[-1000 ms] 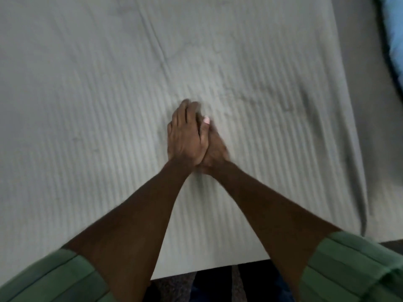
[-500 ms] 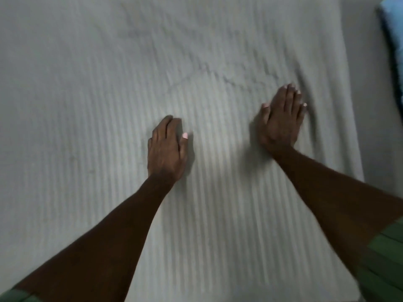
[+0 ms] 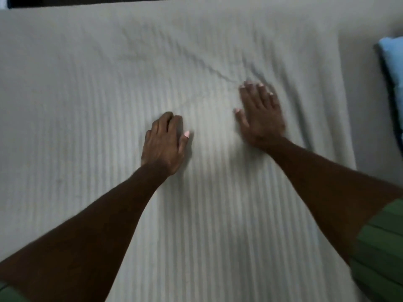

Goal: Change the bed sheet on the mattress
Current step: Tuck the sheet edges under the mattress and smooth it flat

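1. The white striped bed sheet [image 3: 91,110] is lying spread over the mattress [image 3: 375,131], its stripes running away from the person toward the far edge
2. The left hand [image 3: 163,144] is pressing palm-down on the sheet, fingers slightly bent
3. The right hand [image 3: 260,114] is lying flat, fingers straight, beside diagonal creases
4. A blue pillow [image 3: 392,62] is sitting at the right edge

Matt white woven cloth on the bed sheet [image 3: 109,127], ribbed in fine raised stripes, creased beyond the right hand [image 3: 260,114]. Right of the sheet, plainer smooth grey fabric on the mattress [image 3: 370,105]; farther right, soft pale-blue cloth on a pillow [image 3: 394,59].
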The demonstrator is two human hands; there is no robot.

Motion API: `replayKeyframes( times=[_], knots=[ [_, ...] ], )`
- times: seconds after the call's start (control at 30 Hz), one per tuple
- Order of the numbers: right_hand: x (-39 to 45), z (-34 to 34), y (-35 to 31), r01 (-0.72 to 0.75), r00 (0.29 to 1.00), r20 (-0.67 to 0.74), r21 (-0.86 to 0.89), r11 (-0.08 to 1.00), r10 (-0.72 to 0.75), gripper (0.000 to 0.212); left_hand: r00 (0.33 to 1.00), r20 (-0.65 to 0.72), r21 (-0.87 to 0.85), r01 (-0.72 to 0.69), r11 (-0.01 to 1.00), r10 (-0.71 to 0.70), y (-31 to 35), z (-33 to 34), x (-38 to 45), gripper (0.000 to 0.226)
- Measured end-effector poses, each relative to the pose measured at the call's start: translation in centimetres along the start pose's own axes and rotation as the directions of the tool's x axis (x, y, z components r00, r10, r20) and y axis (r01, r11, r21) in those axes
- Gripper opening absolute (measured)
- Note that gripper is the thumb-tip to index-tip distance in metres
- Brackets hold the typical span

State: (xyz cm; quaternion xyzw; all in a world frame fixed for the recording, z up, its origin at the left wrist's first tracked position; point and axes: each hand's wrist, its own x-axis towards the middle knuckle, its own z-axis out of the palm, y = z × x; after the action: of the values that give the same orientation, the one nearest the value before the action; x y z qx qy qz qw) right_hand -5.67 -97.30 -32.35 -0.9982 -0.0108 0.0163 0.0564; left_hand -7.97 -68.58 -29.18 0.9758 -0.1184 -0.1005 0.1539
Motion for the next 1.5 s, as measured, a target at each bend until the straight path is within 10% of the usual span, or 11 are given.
replayKeyframes(
  times=[0.17,0.4,0.6,0.77,1.0,1.2,1.33,1.5],
  knots=[
    [1.5,-1.1,-4.3,-0.252,0.966,-0.035,0.088,0.964,0.256,0.071,0.998,0.016,-0.037,-0.056,0.998,0.056,1.6,-1.0,3.5,0.072],
    [4.1,1.2,-12.3,0.465,0.883,0.055,0.040,0.884,-0.467,0.074,0.998,-0.056,-0.057,0.024,0.998,-0.027,3.2,-1.3,9.3,0.063],
    [9.6,-0.4,1.7,0.056,0.998,-0.013,-0.009,0.998,-0.056,0.068,1.000,-0.028,-0.013,-0.004,1.000,0.003,-0.6,-1.9,10.1,0.059],
    [11.9,-1.3,-2.1,-0.162,0.981,-0.098,0.045,0.986,0.166,0.072,0.998,0.000,0.025,-0.069,0.997,0.069,-1.8,-3.5,12.7,0.064],
    [15.7,0.8,-11.7,0.521,0.853,0.055,-0.044,0.852,-0.519,0.075,1.000,-0.015,-0.103,-0.016,0.995,0.015,1.1,-4.5,17.5,0.065],
    [19.3,-1.2,0.6,0.059,0.996,-0.059,-0.022,0.998,-0.061,0.080,1.000,0.026,-0.088,0.012,0.996,-0.010,1.1,-4.8,18.7,0.075],
    [20.4,-2.4,0.0,-0.330,0.938,-0.090,0.054,0.942,0.334,0.082,0.997,-0.014,-0.076,-0.083,0.994,0.082,2.0,-5.5,19.7,0.073],
    [18.6,-3.2,-6.5,0.217,0.968,0.094,0.155,0.964,-0.233,0.058,0.988,-0.089,-0.068,-0.129,0.989,0.123,6.3,-4.1,21.3,0.070]
  ],
)
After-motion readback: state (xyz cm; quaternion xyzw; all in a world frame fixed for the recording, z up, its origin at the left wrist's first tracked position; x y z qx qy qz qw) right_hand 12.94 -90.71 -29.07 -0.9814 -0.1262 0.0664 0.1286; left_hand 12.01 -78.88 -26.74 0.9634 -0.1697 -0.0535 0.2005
